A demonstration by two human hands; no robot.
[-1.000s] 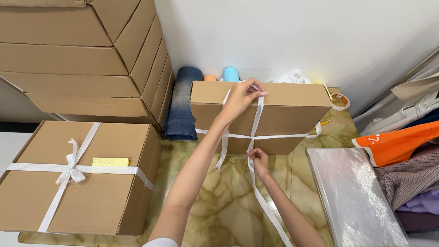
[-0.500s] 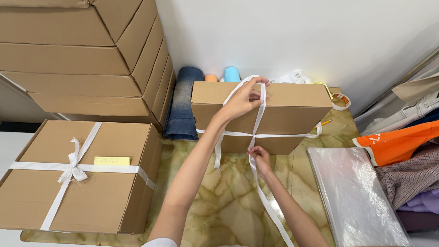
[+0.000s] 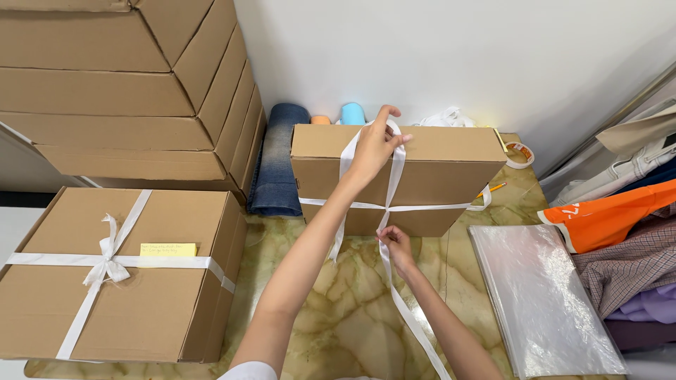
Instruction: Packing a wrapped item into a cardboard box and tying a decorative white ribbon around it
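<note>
Marble tabletop (image 3: 338, 309), white wall (image 3: 451, 56), stacked boxes (image 3: 120, 84)

One head-worn camera — looking steeply down, close over the table (image 3: 338, 309).

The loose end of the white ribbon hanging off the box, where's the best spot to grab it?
Probably just below the right hand, where the white ribbon trails flat and free over the marble table. Pinch its two flat faces from the side; higher up it lies tight against the cardboard box.
</note>
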